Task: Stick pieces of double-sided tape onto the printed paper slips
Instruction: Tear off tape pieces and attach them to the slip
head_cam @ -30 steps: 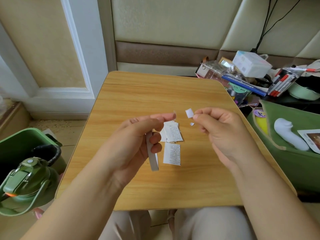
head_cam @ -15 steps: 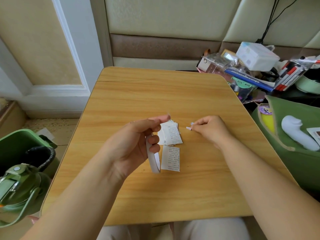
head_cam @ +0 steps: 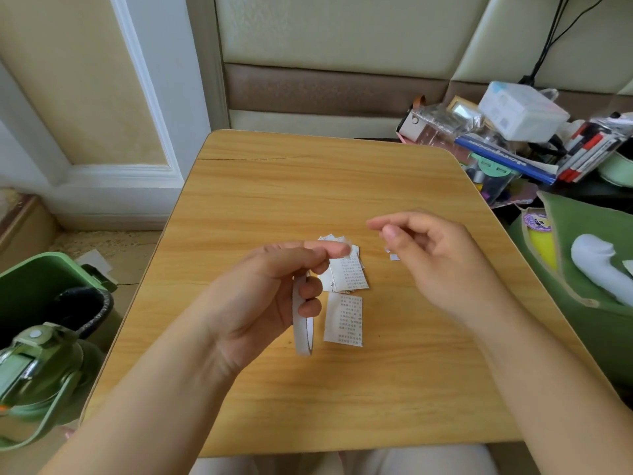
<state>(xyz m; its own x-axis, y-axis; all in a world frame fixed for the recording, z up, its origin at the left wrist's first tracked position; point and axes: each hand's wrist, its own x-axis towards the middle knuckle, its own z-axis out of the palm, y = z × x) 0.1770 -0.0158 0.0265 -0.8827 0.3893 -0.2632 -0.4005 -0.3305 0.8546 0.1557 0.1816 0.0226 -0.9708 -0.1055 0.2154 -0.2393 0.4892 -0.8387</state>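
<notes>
1. My left hand [head_cam: 274, 299] gripped the tape roll [head_cam: 303, 323], a thin white ring, upright above the wooden table [head_cam: 308, 186], so that the free end stayed near my thumb for the next pull
2. My right hand [head_cam: 428, 258] hovered with loosely curled fingers and held nothing, ready to pinch the tape
3. The stack of paper slips [head_cam: 346, 269], thin printed rectangles, lay fanned between my hands, and one single slip [head_cam: 343, 318] lay flat just below it
4. Small white scraps [head_cam: 394, 257] lay beside the right hand; I judged them to be backing pieces
</notes>
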